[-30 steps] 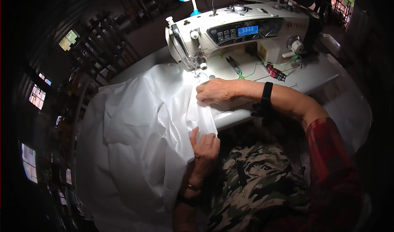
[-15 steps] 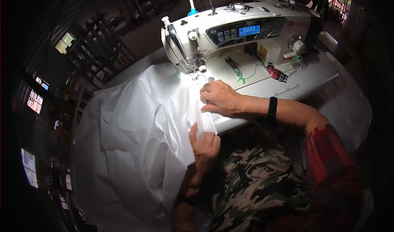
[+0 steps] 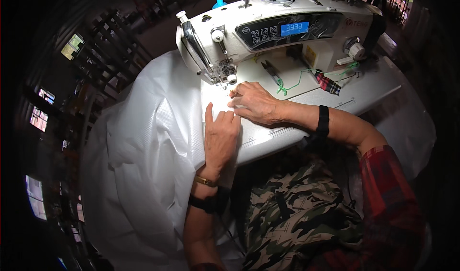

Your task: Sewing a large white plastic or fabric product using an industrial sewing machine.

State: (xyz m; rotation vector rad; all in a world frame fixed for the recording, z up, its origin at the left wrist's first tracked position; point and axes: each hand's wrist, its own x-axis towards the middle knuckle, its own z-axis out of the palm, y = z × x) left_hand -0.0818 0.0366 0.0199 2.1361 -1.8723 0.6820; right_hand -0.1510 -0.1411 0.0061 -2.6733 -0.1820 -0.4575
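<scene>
A large white woven-plastic sheet (image 3: 139,141) drapes from the sewing machine bed down past its near left edge. My left hand (image 3: 221,137) is closed on the sheet's right edge in front of the needle, one finger stretched forward and the others bent. Close to the presser foot (image 3: 224,86), my right hand (image 3: 256,103) has its fingers bent, with the tips pinching the same edge. The fabric between those fingertips is washed out by the lamp's glare. Over both hands stands the white sewing machine (image 3: 306,29), its display lit blue.
Thread snips (image 3: 271,70) lie on the machine bed under the arm, by a tangled green thread (image 3: 283,89). A red plaid scrap (image 3: 327,82) rests to their right. Ruler marks run along the bed's near edge. A camouflage cloth (image 3: 302,208) covers my lap.
My left hand has moved forward and up onto the bed, close beside the right. The sheet has shifted left with its edge nearer the needle. The view has moved slightly.
</scene>
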